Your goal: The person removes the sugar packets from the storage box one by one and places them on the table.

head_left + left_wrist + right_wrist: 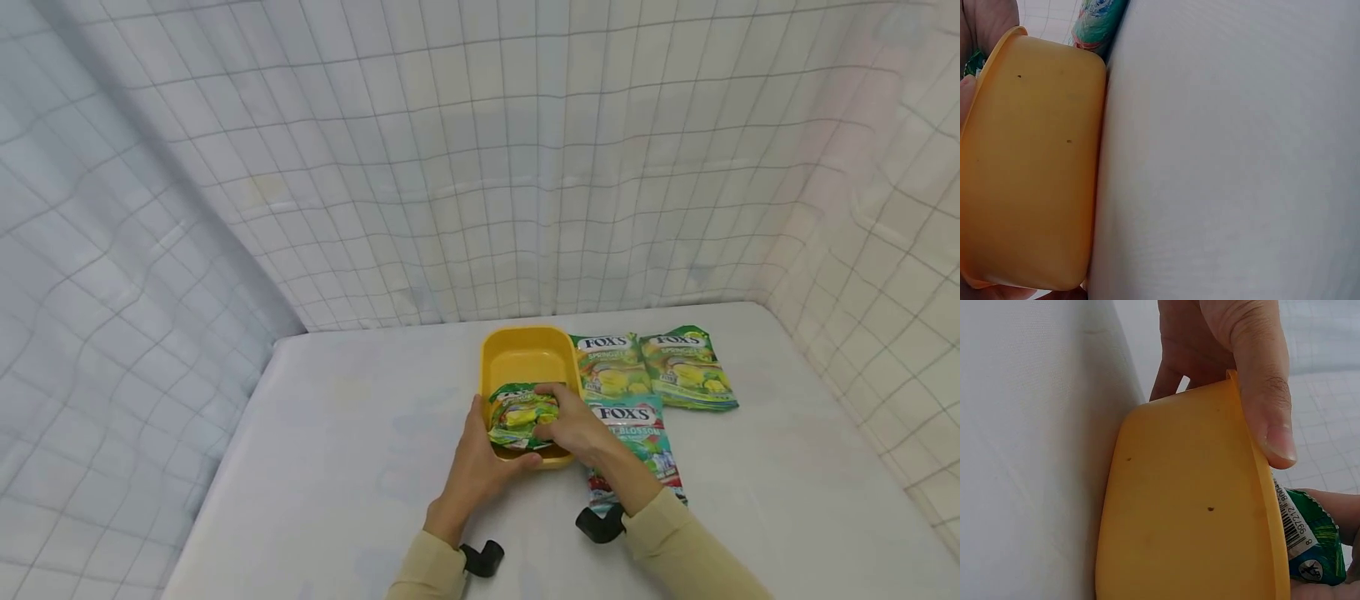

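Observation:
A yellow plastic container (528,363) stands on the white table. My left hand (474,468) holds it at the near left corner; in the right wrist view the thumb (1277,428) lies over the rim, with other fingers partly hidden behind the wall. Inside the container's near half is a green FOX'S candy bag (517,414), which my right hand (573,425) grips by its right side. The bag's barcode end (1310,540) sticks up past the rim in the right wrist view. In the left wrist view the container's near wall (1035,162) fills the left side.
Right of the container lie two more green FOX'S bags (611,371) (688,371) side by side. A teal FOX'S bag (647,437) lies nearer, partly under my right forearm. White sheeting with a grid pattern (487,167) hangs behind the table (337,467).

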Available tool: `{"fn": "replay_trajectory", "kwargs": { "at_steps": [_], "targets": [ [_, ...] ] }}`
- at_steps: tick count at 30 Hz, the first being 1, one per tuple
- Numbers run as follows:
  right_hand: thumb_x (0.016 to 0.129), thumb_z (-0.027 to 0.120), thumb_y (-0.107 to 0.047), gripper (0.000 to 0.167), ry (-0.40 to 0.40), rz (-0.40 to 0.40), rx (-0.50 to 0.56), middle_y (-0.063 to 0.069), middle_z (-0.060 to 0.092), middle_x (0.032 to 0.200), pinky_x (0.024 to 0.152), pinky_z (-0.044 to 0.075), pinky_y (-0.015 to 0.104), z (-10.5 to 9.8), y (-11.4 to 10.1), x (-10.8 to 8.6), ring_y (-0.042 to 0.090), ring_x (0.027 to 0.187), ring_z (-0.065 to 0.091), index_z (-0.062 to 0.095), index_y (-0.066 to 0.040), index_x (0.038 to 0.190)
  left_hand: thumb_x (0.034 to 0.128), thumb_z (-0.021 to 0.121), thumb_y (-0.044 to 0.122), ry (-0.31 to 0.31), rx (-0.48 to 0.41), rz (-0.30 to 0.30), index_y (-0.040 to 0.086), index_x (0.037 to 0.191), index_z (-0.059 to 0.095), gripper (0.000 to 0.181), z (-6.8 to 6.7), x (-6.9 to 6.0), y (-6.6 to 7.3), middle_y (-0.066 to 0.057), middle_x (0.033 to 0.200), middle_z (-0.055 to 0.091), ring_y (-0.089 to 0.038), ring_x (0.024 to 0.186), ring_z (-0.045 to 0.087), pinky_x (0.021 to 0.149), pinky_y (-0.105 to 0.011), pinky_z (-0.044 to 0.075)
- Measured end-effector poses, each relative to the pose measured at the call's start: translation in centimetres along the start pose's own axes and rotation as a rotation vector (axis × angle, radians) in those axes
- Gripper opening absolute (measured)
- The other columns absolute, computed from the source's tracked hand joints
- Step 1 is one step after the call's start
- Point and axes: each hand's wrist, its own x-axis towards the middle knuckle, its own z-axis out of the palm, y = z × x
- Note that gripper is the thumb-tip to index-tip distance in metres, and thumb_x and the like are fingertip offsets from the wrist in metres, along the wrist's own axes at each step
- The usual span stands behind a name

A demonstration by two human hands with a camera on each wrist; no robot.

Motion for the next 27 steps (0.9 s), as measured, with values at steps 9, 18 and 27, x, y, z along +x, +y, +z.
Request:
{"fn": "replay_trajectory", "kwargs": {
  "at_steps": [9,18,27],
  "targets": [
    [0.080,0.073,0.016,0.076,-0.020,0.015,0.046,0.021,0.048,0.145,0.081,0.054,0.040,0.0,0.2,0.4,0.034,0.109,0.057,0.050,-0.011,0.147,0.0724,0.088,0.057,0.010,-0.005,0.003,0.000,0.162,0.009,0.133,-0.1,0.0,0.0,-0.024,0.161,0.026,-0.039,0.143,0.036,0.112,-0.057,0.035],
    [0.081,0.071,0.016,0.076,0.020,0.002,0.080,0.021,0.043,0.149,0.075,0.051,0.035,-0.4,0.4,0.1,0.034,0.104,0.056,0.051,-0.016,0.148,0.0723,0.088,0.057,0.008,-0.024,0.011,0.002,0.162,0.008,0.132,0.0,0.0,0.1,-0.022,0.161,0.028,-0.037,0.142,0.038,0.112,-0.057,0.035],
    [0.082,0.071,0.014,0.077,0.028,-0.025,0.099,0.017,0.027,0.162,0.083,0.052,0.041,-1.2,0.2,-0.6,0.040,0.128,0.047,0.052,-0.021,0.148,0.0714,0.087,0.061,-0.003,-0.020,-0.012,0.003,0.163,0.007,0.134,0.0,0.0,0.0,-0.020,0.162,0.026,-0.036,0.143,0.037,0.113,-0.056,0.034]
  ]
}}
